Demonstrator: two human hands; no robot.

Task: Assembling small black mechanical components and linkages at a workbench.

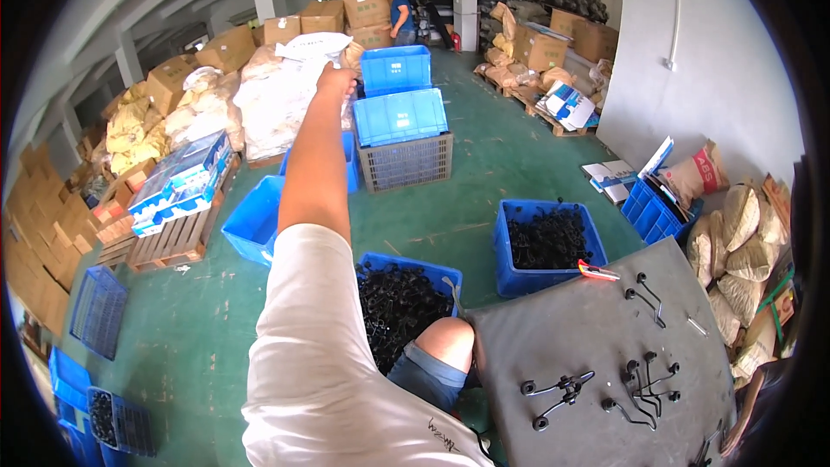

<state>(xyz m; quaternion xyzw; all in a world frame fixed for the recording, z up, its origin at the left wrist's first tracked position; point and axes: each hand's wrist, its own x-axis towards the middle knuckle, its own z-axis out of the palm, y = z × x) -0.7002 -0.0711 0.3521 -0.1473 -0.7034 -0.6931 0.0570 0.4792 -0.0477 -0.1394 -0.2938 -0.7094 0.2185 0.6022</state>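
Note:
My left arm stretches far forward in a pale short sleeve. At its end, my left hand (335,80) is closed, its back toward me; whatever the fingers may hold is hidden. In the picture it overlaps a white-wrapped pile of sacks (277,108), beside stacked blue crates (400,117), without visible contact. My right hand is out of view. A grey-topped table (519,337) is at the right of my bent knee. On it lie black bent-wire parts with round ends (644,389), a red utility knife (598,271) and a small light-coloured stick (697,326).
Blue bins full of black parts (406,303) (549,238) stand beside the table. Another person's forearm (745,411) reaches the table's right edge. Someone in blue (401,15) stands far back by cartons. Pallets (177,238) hold boxes at left; sacks (739,251) line the right wall.

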